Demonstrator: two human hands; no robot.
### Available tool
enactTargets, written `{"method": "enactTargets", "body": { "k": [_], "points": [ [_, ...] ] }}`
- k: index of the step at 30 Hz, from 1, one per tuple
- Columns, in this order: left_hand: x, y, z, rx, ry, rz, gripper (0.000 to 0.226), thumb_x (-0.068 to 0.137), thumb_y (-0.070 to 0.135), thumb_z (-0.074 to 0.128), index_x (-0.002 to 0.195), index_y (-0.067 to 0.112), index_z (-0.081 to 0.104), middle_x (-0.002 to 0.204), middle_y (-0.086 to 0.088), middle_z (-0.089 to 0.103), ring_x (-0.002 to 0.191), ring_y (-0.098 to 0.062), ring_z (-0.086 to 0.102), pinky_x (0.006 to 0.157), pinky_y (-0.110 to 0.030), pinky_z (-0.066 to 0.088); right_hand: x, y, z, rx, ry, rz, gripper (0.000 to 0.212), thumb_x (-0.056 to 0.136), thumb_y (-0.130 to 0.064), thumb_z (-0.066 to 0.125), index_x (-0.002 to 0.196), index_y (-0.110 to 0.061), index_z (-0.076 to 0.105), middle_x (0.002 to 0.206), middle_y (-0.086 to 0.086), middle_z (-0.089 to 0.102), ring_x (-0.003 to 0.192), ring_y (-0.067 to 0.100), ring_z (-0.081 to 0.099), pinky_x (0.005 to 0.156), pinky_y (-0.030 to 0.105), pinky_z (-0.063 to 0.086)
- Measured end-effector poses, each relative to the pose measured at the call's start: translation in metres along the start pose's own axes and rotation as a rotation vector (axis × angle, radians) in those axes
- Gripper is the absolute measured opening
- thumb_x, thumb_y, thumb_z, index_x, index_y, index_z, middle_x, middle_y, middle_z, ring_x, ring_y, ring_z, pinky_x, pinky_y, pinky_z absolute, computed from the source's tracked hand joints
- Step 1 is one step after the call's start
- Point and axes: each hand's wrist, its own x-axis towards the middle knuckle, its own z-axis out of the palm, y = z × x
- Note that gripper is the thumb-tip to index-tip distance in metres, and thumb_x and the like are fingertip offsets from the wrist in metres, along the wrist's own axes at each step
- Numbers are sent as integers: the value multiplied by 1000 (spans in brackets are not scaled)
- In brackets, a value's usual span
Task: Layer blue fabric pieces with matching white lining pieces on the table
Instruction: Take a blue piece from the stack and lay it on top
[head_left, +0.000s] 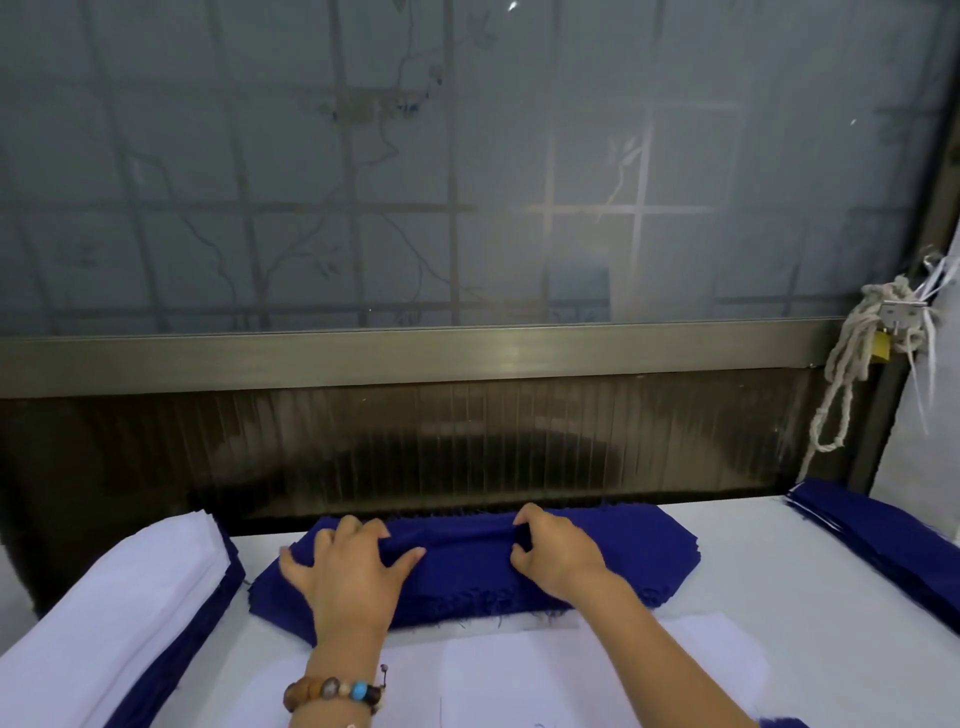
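Observation:
A stack of dark blue fabric pieces with frayed edges lies across the far middle of the white table. Both hands are on its top piece. My left hand lies on the stack's left part, its fingers curled into a raised fold of the top piece. My right hand pinches the same fold further right. A flat white lining piece lies on the table just in front of the blue stack, under my forearms.
A tall layered pile, white lining on top with blue edges beneath, stands at the left. Another stack of blue pieces lies at the right edge. A frosted glass wall with a metal rail closes off the far side.

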Motion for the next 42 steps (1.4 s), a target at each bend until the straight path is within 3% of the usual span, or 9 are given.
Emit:
{"method": "enactTargets", "body": {
  "k": [6,9,17,21,24,31,34,38,42],
  "points": [
    [1,-6,-7,-98,-38,-236,33,81,47,65,109,31,57,126,2,50,125,-23,40,111,-62,16,3,51,-36,61,-107,219,46,85,-40,62,126,-24,49,116,-3,55,99,15,55,82,27,48],
    [0,-8,-9,-145,0,-321,30,84,36,65,109,21,59,120,-7,54,120,-28,42,103,-53,29,-1,78,-41,78,20,330,44,84,-41,63,122,-23,51,105,-5,56,91,13,55,71,23,46],
    [-1,-10,-13,-340,90,-456,32,88,12,62,117,12,49,113,-18,59,118,-37,44,102,-53,27,-17,117,-17,541,478,475,27,79,-29,77,93,-15,58,103,7,63,87,20,55,72,29,43],
    [-3,-12,-10,-375,171,-412,33,89,4,56,120,14,49,83,-12,54,107,-38,48,95,-50,30,-23,119,-16,476,659,489,22,76,-26,79,90,-17,63,113,13,53,104,28,51,94,36,41],
    [-3,-13,-8,-373,186,-392,29,88,-1,51,105,19,61,75,-7,47,98,-34,49,89,-47,30,-26,121,-22,451,700,553,25,79,-30,77,94,-17,63,121,11,48,114,31,46,95,38,38],
    [4,-15,-3,-426,187,-396,30,91,6,51,102,24,72,93,-10,60,105,-34,48,92,-46,29,-28,121,-17,486,579,453,41,89,-31,66,122,-13,49,113,7,61,104,29,57,90,44,47],
    [3,-16,0,-478,279,-375,21,93,15,55,103,20,73,101,-11,67,102,-34,51,90,-46,30,-29,121,-19,489,595,522,50,91,-37,63,129,-10,45,90,6,63,90,28,59,84,45,49],
    [3,-16,0,-673,380,-254,18,93,10,58,103,8,73,107,-12,70,103,-32,59,93,-44,42,-32,119,-19,550,680,428,46,94,-22,59,136,-19,41,69,5,53,67,18,53,70,39,48],
    [6,-17,2,-725,278,-277,28,96,0,49,115,4,68,115,-20,66,105,-36,59,94,-42,46,-34,115,-20,475,634,238,47,98,-14,48,141,-35,41,83,8,62,72,24,56,74,40,49]
  ]
}}
